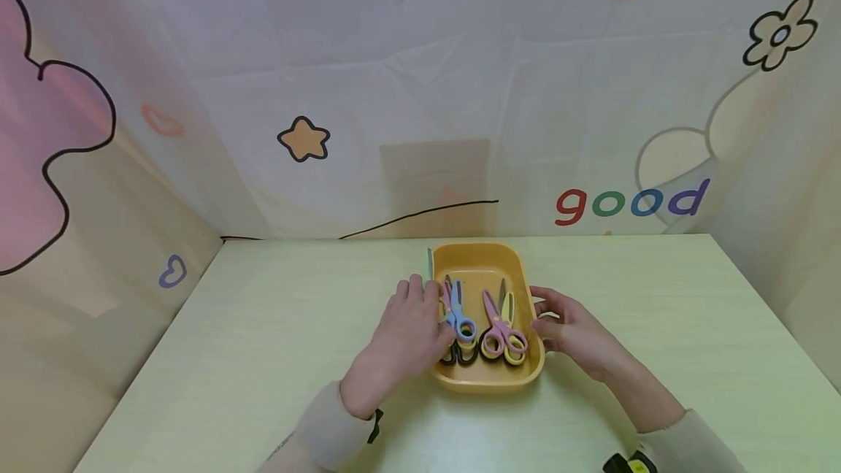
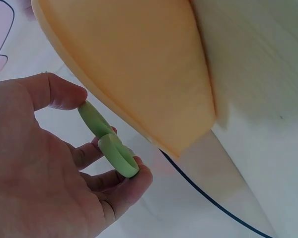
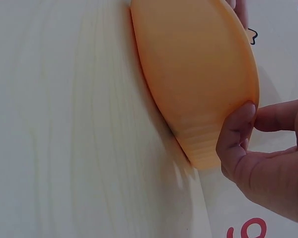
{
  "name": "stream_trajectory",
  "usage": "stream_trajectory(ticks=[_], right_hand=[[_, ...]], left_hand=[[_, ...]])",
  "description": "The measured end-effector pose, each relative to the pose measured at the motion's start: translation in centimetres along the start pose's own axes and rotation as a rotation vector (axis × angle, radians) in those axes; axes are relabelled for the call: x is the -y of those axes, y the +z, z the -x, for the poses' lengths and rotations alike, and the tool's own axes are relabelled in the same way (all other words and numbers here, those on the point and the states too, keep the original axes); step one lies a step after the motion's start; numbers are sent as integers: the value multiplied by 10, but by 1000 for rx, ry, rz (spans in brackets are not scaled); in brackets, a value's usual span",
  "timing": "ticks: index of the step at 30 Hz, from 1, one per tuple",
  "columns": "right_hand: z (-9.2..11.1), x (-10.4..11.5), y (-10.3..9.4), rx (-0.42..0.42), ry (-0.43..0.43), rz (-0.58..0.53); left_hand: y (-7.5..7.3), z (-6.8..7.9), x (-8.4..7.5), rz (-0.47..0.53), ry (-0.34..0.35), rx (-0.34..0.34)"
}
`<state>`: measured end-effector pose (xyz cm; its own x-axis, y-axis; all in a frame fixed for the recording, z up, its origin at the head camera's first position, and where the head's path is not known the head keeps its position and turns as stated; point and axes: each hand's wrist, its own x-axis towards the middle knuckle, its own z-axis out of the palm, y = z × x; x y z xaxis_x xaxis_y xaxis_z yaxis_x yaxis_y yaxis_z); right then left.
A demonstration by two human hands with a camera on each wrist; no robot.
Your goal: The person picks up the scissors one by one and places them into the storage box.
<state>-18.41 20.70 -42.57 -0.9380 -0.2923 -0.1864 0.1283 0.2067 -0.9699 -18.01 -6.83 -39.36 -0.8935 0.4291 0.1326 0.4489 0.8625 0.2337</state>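
A yellow-orange tray (image 1: 482, 383) stands on the table with several pairs of scissors lying in it. Blue-handled scissors (image 1: 466, 328) are on its left side, and pink-handled scissors (image 1: 502, 334) lie over a yellow-handled pair (image 1: 515, 358) on the right. My left hand (image 1: 410, 331) is at the tray's left rim. In the left wrist view it pinches the handle loops of green scissors (image 2: 120, 156) between thumb and fingers, outside the tray wall. My right hand (image 1: 581, 334) grips the tray's right rim, thumb and fingertips on either side, as the right wrist view shows.
The pale wooden tabletop (image 1: 276, 327) extends to both sides of the tray. A printed white curtain (image 1: 368, 188) hangs at the back and sides, close behind the tray's far end.
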Motion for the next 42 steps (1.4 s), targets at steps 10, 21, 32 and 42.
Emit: stream_trajectory(ticks=[10,21,32,42], right_hand=[[1,0,-1,-2,-3,-4],[0,0,-1,4,-6,-10],[0,0,0,6,-3,-12],[1,0,1,2,8,-6]], left_hand=[[5,-10,-17,-21,54,18],[11,-16,-32,-105,0,113],[20,-14,-39,-196,-5,151],[24,-13,-39,-303,6,107]])
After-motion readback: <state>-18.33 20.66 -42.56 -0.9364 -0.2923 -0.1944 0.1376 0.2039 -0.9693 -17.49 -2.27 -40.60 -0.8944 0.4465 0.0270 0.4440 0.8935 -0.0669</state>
